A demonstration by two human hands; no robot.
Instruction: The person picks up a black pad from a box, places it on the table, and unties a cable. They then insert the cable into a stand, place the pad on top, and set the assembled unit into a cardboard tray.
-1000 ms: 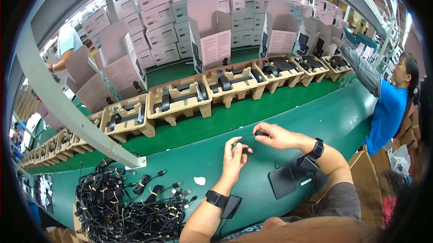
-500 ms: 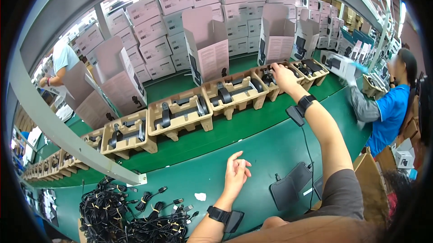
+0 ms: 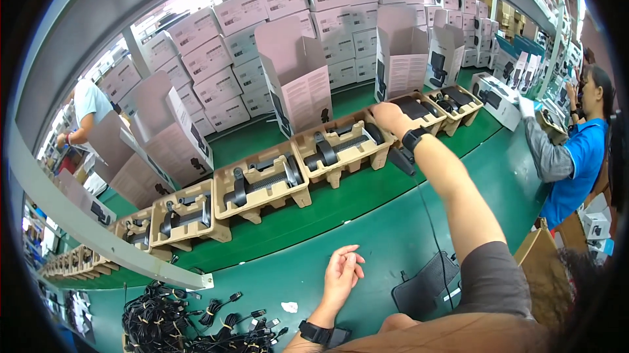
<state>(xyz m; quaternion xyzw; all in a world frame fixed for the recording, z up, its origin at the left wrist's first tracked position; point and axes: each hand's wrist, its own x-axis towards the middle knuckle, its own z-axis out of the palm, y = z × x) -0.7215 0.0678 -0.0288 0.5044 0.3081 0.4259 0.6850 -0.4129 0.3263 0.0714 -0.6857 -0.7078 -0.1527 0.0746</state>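
My right hand point(image 3: 389, 116) reaches out over the row of pulp trays, at the far right corner of a tan tray point(image 3: 335, 173) holding a black strap-like loop and a dark ribbed bar point(image 3: 347, 145). Its back faces me, so the fingers are hidden. Just right of it is another tan tray point(image 3: 438, 119), with a flat black piece point(image 3: 413, 107) in it. My left hand point(image 3: 342, 272) hovers low over the green table point(image 3: 275, 268), fingers loosely bent and apart, nothing in them. Each wrist wears a black strap; a cable point(image 3: 429, 212) hangs from the right one.
Open cartons point(image 3: 298, 94) stand behind the trays, before stacked white boxes point(image 3: 219, 68). Bundled black cables point(image 3: 157, 320) lie at lower left, a black pouch-like item point(image 3: 419, 281) near my right arm. A metal post point(image 3: 85, 209) crosses the left. A blue-shirted co-worker point(image 3: 576, 156) reaches toward a printed box point(image 3: 496, 99).
My right hand has moved left, off the tray where the flat black piece now shows. My left hand has dropped slightly. The co-worker's printed box has come to rest on the table.
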